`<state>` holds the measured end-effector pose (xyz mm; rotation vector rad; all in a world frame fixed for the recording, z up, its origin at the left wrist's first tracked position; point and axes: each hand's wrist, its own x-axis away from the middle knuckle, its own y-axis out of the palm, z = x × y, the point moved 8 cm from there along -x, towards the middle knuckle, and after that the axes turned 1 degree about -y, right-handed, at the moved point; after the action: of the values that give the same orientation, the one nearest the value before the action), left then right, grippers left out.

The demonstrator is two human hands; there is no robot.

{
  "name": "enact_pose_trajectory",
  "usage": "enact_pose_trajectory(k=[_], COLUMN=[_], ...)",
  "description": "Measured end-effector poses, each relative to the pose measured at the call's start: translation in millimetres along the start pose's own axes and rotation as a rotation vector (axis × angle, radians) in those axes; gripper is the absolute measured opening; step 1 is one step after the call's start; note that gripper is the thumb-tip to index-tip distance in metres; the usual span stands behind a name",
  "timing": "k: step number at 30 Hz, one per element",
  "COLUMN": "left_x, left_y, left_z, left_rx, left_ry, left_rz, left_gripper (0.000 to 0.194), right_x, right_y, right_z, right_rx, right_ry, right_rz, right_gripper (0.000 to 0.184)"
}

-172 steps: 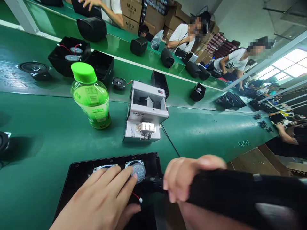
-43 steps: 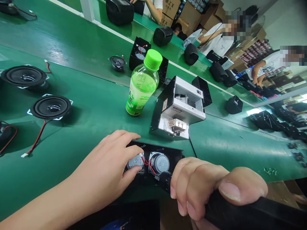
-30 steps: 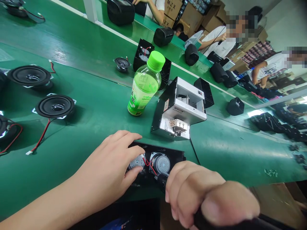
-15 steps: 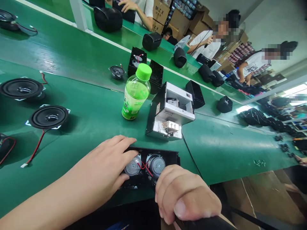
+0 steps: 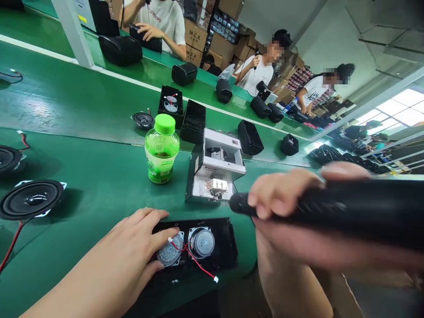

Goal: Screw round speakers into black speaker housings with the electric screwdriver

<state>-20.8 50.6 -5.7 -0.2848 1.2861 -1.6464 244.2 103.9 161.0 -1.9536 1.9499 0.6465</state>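
Observation:
A black speaker panel (image 5: 222, 243) lies on the green bench, with two small round speakers (image 5: 203, 243) set in it, their grey magnets facing up. Red wires (image 5: 201, 263) with white plugs cross over them. My left hand (image 5: 139, 247) grips the panel's left end, fingers over the far edge and on the left speaker, thumb at the near side. My right hand (image 5: 288, 194), blurred, is closed around a black electric screwdriver (image 5: 344, 207), raised to the right of the panel with its narrow end pointing left. The tip's detail cannot be made out.
Behind the panel stand a green drink bottle (image 5: 162, 152) and a silver screw feeder (image 5: 215, 168). Loose speakers (image 5: 31, 198) lie at the left. Black speaker boxes (image 5: 194, 121) line the bench farther back. Co-workers (image 5: 162, 26) sit across the bench.
My right hand has lifted the screwdriver up and right, away from the panel, and turned it sideways. The red wire's plug now shows on the near edge. My left hand keeps its hold.

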Motion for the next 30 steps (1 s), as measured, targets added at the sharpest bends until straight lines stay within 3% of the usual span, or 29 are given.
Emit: enact_pose_trajectory(k=[1, 3, 5, 8, 13, 18, 20, 24, 30], left_x=[2.1, 6.4, 8.7, 7.0, 3.7, 8.0, 10.1, 13.3, 15.2], left_y=[-0.2, -0.8, -1.0, -3.0, -1.9, 7.3, 9.6, 8.4, 11.6], left_z=[0.4, 2.5, 6.1, 9.1, 3.5, -4.0, -3.4, -2.7, -4.5], left_rx=[-0.017, -0.057, -0.098, -0.113, -0.046, -0.011, -0.022, -0.046, -0.001], left_ry=[0.001, 0.002, 0.01, 0.01, -0.012, -0.074, -0.083, -0.103, -0.127], left_rz=[0.043, 0.112, 0.136, 0.127, 0.061, -0.017, -0.061, -0.109, -0.118], left_gripper=[0.061, 0.058, 0.057, 0.056, 0.061, 0.057, 0.052, 0.045, 0.051], right_x=[-14.6, -35.7, -46.6, -49.8, -38.5, -8.0, 1.6, 12.0, 17.7], right_y=[1.7, 8.1, 13.6, 6.7, -6.7, -8.6, -0.4, 28.7, 52.2], right_z=[-1.7, 7.7, 25.3, 41.6, 37.8, 17.2, 13.6, 40.5, 72.9], right_rx=[-0.021, -0.043, -0.05, -0.063, -0.115, -0.215, -0.271, -0.356, -0.448], right_ry=[-0.093, -0.148, -0.09, -0.057, -0.078, 0.063, 0.09, 0.242, 0.316], right_rz=[0.035, 0.037, -0.012, 0.022, 0.113, 0.075, 0.002, -0.13, -0.151], right_gripper=[0.073, 0.075, 0.08, 0.081, 0.064, 0.066, 0.065, 0.064, 0.07])
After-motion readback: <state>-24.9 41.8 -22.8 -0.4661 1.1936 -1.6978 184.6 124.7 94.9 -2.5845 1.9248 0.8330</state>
